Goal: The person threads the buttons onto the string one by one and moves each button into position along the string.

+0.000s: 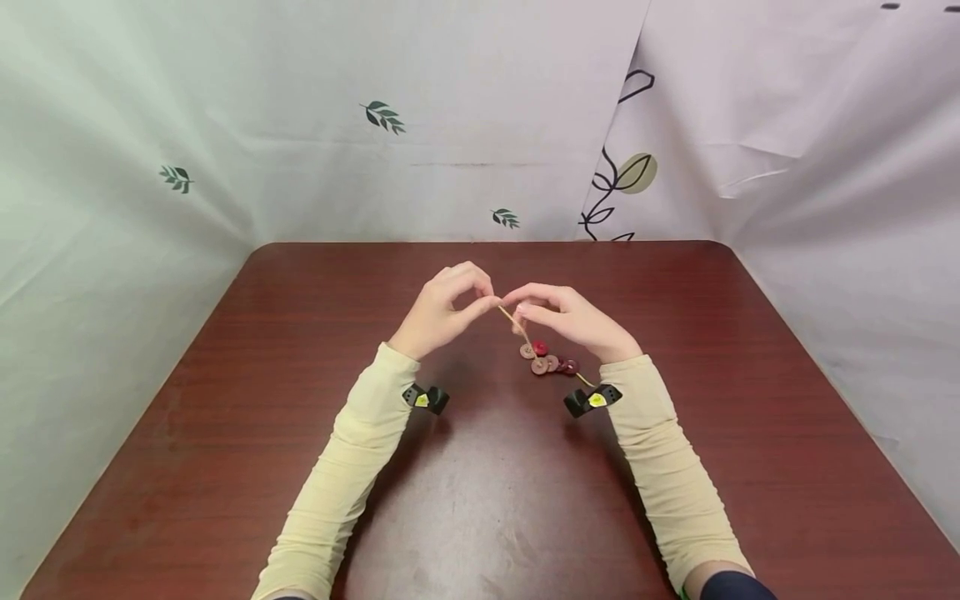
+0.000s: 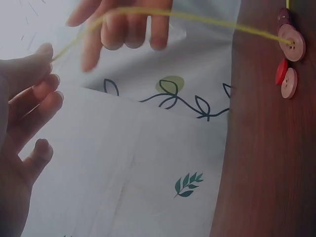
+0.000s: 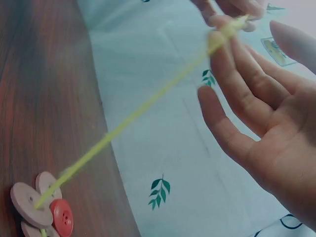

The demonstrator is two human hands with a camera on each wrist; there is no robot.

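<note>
Thumb and fingertips of my left hand (image 1: 446,308) pinch a yellow string (image 2: 197,20) near one end, above the table. From there the string slopes down to a pale pink button (image 3: 30,203) and passes through its hole. My right hand (image 1: 573,321) hovers beside the left, its fingers extended and thumb apart; in the right wrist view the string crosses its fingertips (image 3: 219,42). Below the hands, a red button (image 3: 62,217), another pale pink button (image 2: 289,83) and a dark red button (image 1: 572,367) lie clustered on the table.
The reddish-brown wooden table (image 1: 262,417) extends to both sides and in front of the hands. Behind it hangs a white cloth (image 1: 465,108) printed with leaves. A short string tail (image 1: 585,381) runs from the buttons toward the right wrist.
</note>
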